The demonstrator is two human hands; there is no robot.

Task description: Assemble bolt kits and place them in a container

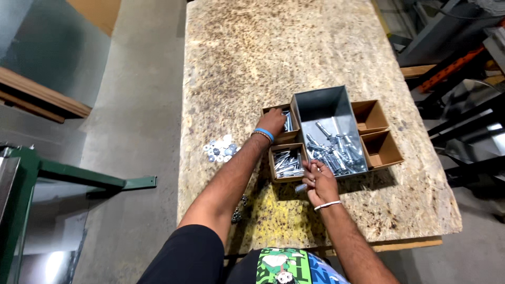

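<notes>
On the counter (315, 47), your left hand (272, 122) reaches into the far cardboard box (278, 138) of bolts, fingers curled; what it grips I cannot tell. Your right hand (317, 181) pinches a bolt (301, 188) beside the grey metal bin (329, 131), keeping sorted pieces separate.

Black short sleeves, a blue wristband on the left hand (272, 123), a white band on the right hand (319, 181).
</notes>
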